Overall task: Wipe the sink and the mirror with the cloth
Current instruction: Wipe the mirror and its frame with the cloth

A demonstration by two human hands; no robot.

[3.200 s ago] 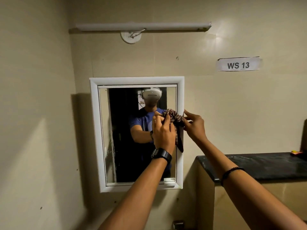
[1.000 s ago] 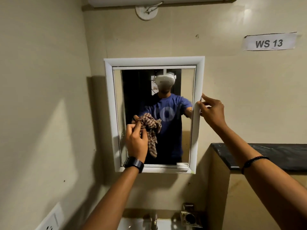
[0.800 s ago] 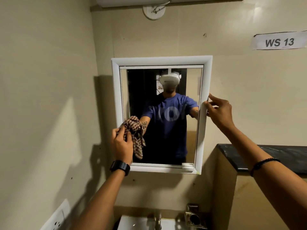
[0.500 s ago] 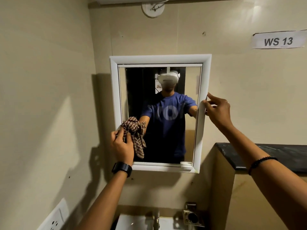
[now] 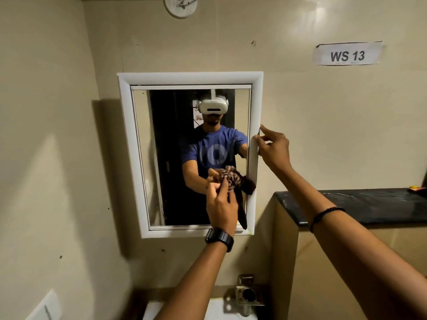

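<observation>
**Mirror pass, lower right of the glass**

The mirror [image 5: 189, 78] hangs at centre frame in its white surround. The sink [image 5: 217, 311] is a pale sliver at the bottom edge, and we are not wiping it now. Our left hand [image 5: 221, 204] bunches the cloth [image 5: 231, 179] in curled fingers and thumb. The wad is pressed to the glass low and right, with a tail hanging loose. Our right hand [image 5: 273, 148] pinches the frame's right edge, index finger straight along it. We judge this steadies the mirror against the wiping push. A black counter [image 5: 369, 204] sits at far right.

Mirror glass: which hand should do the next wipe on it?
Left. The left hand grips the cloth right at the mirror glass. The right hand has no cloth and pinches the mirror's right edge, probably steadying it.
</observation>
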